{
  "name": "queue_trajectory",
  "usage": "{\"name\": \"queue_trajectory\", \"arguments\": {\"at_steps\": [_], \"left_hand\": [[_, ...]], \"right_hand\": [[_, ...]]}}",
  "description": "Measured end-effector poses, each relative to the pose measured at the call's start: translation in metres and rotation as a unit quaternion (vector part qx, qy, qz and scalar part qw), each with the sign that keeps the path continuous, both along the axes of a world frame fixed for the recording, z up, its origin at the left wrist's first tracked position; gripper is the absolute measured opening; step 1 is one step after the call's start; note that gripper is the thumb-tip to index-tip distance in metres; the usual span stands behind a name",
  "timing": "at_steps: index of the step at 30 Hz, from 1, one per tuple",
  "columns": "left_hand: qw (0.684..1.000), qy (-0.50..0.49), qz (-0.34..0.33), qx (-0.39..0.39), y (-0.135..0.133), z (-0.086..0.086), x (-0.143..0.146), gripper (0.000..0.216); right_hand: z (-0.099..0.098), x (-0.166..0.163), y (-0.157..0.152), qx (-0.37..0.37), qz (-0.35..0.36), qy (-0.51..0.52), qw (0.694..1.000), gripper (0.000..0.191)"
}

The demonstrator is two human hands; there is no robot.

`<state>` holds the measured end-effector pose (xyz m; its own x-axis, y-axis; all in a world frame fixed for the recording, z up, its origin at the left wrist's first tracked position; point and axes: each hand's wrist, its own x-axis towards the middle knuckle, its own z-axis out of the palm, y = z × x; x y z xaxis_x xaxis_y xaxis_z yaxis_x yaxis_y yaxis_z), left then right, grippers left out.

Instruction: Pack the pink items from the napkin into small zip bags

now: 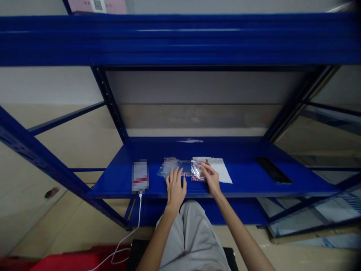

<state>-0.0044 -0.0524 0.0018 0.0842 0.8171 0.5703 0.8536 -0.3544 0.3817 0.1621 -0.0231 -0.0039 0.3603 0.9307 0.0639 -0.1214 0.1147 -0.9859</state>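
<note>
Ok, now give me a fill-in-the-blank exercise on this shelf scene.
The shelf is painted ____.
The clear bag overlapping the white paper is touched by the ____ hand.
The cable hanging off the front edge is ____.
The black phone lies to the ____ of the left hand.

Missing words: blue; right; white; right.

I see solid blue across the shelf (242, 150), a clear, white-glinting right-hand bag (196, 170) above pinkish small pieces (195, 179), and a clear, whitish left-hand bag (170, 163). The paper (225, 171) reads plain white to me, the phone (273, 170) black, the cable (140, 210) white, the trousers (197, 233) grey. Up top I get a pink sheet (80, 5) with a black-and-white checkered code (97, 5).
</note>
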Motion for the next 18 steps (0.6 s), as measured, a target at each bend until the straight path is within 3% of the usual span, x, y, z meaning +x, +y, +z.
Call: {"name": "queue_trajectory", "arguments": {"at_steps": [7, 13, 18], "left_hand": [[0.998, 0.031, 0.047, -0.03, 0.039, -0.014, -0.032, 0.037], [0.997, 0.01, 0.061, -0.051, 0.041, -0.018, -0.03, 0.04], [0.995, -0.055, 0.085, -0.021, 0.038, -0.015, -0.033, 0.038]], "right_hand": [[-0.001, -0.003, 0.0, -0.001, 0.025, -0.019, 0.999, 0.059], [-0.006, -0.009, -0.001, 0.058, 0.023, -0.101, 0.993, 0.047], [0.001, -0.021, 0.012, 0.039, 0.052, -0.098, 0.993, 0.051]]}}
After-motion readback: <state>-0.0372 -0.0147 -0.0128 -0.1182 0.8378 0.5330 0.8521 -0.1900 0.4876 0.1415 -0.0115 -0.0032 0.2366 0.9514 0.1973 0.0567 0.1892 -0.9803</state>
